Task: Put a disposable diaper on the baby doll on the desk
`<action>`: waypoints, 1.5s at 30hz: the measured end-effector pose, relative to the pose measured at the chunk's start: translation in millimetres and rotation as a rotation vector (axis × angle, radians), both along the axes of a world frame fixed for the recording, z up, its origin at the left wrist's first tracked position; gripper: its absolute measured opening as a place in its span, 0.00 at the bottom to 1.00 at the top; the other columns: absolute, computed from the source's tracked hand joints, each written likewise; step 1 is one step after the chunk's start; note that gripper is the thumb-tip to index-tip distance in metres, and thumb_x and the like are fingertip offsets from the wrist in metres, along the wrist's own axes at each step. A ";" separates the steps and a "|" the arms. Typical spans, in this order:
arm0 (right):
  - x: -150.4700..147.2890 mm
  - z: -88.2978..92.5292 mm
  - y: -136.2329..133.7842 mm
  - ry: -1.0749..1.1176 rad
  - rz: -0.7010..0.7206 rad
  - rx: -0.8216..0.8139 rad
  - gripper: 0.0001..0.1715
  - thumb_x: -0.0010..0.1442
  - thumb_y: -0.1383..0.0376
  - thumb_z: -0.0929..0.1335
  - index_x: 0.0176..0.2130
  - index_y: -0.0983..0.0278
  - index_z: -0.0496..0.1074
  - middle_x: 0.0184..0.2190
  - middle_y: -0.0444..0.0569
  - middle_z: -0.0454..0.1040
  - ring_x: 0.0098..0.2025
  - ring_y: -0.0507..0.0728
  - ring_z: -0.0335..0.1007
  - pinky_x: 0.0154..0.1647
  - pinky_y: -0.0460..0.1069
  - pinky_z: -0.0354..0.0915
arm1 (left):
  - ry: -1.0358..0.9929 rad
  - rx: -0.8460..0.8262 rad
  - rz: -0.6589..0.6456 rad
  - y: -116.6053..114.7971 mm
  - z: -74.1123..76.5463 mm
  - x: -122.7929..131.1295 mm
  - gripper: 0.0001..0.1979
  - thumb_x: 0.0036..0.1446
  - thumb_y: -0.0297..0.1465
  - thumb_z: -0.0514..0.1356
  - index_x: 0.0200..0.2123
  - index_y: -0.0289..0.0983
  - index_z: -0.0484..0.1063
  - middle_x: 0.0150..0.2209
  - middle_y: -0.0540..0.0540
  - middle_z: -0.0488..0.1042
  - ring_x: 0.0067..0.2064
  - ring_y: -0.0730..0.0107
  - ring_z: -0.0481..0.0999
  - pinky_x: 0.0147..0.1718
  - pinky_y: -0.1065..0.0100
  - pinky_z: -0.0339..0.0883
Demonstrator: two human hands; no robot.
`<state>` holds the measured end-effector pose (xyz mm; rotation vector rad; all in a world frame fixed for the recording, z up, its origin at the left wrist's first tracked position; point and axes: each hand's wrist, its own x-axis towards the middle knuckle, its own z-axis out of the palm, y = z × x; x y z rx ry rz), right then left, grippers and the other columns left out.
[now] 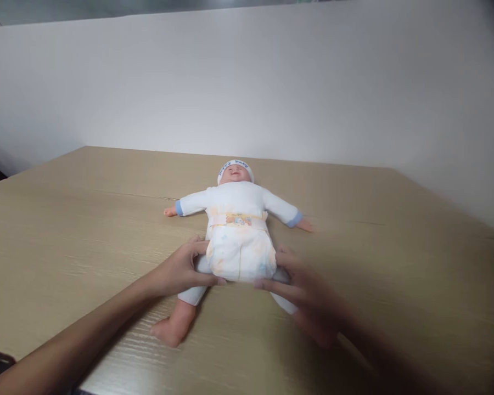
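A baby doll [239, 196] in white clothes with blue cuffs lies on its back, head away from me, arms and legs spread. Around its waist and hips is a white diaper [242, 249] with pale prints, its front band closed across the belly. My left hand [179, 269] grips the diaper's left leg edge at the doll's thigh, thumb at the crotch and fingers at the hip. On the other side my right hand [300, 282] grips the matching edge in the same way, slightly blurred. Both hands cover the thighs, and my right arm partly hides one foot.
The doll rests on a wide wooden table [99, 236] with a visible seam across it. Behind the table's far edge rises a plain white partition [239, 82]. Dark objects, too cropped to name, show at the lower left corner.
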<state>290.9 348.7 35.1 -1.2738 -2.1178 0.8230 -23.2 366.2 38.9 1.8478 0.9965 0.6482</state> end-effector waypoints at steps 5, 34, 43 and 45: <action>4.2 1.8 2.4 0.008 0.075 -0.047 0.20 0.67 0.46 0.76 0.41 0.60 0.81 0.38 0.50 0.75 0.42 0.63 0.71 0.47 0.57 0.71 | -0.057 -0.028 -0.086 7.1 -0.9 -6.1 0.17 0.58 0.41 0.77 0.48 0.42 0.85 0.53 0.45 0.80 0.59 0.51 0.75 0.61 0.56 0.67; -29.9 12.6 -22.4 0.540 -0.092 -0.404 0.29 0.67 0.42 0.75 0.56 0.58 0.81 0.55 0.52 0.84 0.58 0.69 0.79 0.60 0.60 0.74 | -0.356 -0.387 -0.041 3.8 1.5 -3.0 0.25 0.71 0.48 0.67 0.63 0.41 0.78 0.58 0.39 0.83 0.58 0.52 0.82 0.60 0.53 0.73; -31.7 11.6 -23.8 0.473 -0.220 -0.359 0.34 0.72 0.36 0.66 0.50 0.60 0.82 0.45 0.52 0.84 0.45 0.65 0.78 0.44 0.55 0.74 | -0.452 -0.430 0.019 3.8 -3.9 -1.1 0.24 0.72 0.50 0.65 0.59 0.38 0.80 0.53 0.40 0.85 0.51 0.56 0.84 0.53 0.59 0.74; -33.0 11.5 -24.3 0.478 -0.225 -0.362 0.34 0.72 0.36 0.65 0.50 0.60 0.81 0.42 0.51 0.84 0.42 0.65 0.78 0.40 0.54 0.73 | -0.452 -0.422 0.021 4.1 -3.8 -1.0 0.22 0.72 0.49 0.65 0.58 0.39 0.81 0.52 0.41 0.85 0.51 0.57 0.83 0.52 0.61 0.73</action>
